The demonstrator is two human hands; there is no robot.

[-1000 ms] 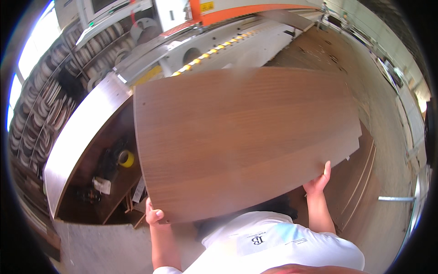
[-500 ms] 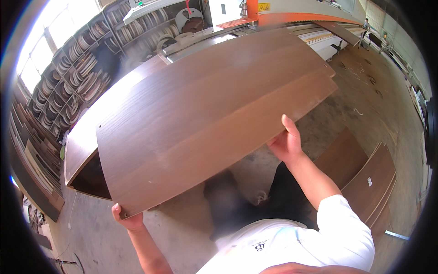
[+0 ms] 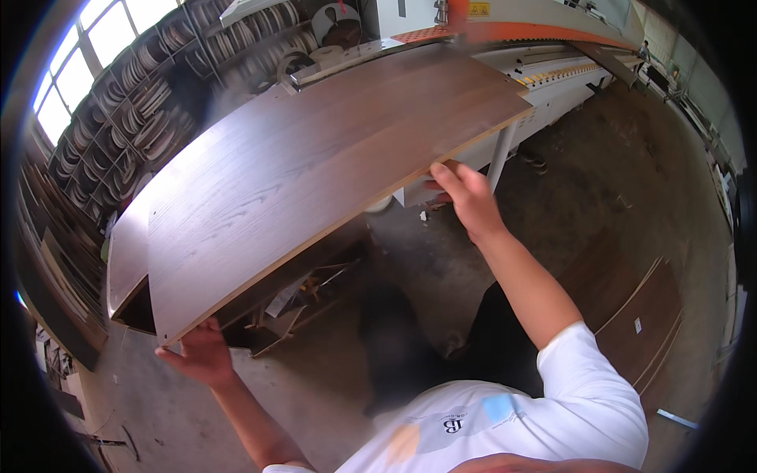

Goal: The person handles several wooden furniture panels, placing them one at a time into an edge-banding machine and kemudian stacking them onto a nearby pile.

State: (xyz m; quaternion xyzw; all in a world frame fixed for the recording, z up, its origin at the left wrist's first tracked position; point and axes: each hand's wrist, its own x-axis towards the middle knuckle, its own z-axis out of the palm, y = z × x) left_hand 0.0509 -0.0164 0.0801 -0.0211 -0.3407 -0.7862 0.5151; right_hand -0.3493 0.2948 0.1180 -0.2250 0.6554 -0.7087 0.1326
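A large brown wood-grain panel [image 3: 315, 173] slants from near left to far right in front of me, its lighter raw edge facing me. My left hand [image 3: 203, 353] is at its near-left corner, the fingers partly hidden under the edge and the thumb out to the side. Along the front edge, further right, my right hand [image 3: 471, 199] grips with the thumb at the top edge and fingers below. Under the panel, a brown-topped worktable [image 3: 126, 264] shows at the left; I cannot tell how much of the panel rests on it.
Beneath the tabletop a low shelf [image 3: 311, 292] holds tools and scraps. An orange-and-white machine [image 3: 552, 98] stands at the far right. Racked rolls of banding [image 3: 134, 110] line the back left, with boards [image 3: 59, 292] leaning below. Brown panels [image 3: 639, 323] lie to my right.
The panel has come down and shifted left and away, tilting flatter over the worktable. Both hands moved with it, and the shelf underneath has come into view.
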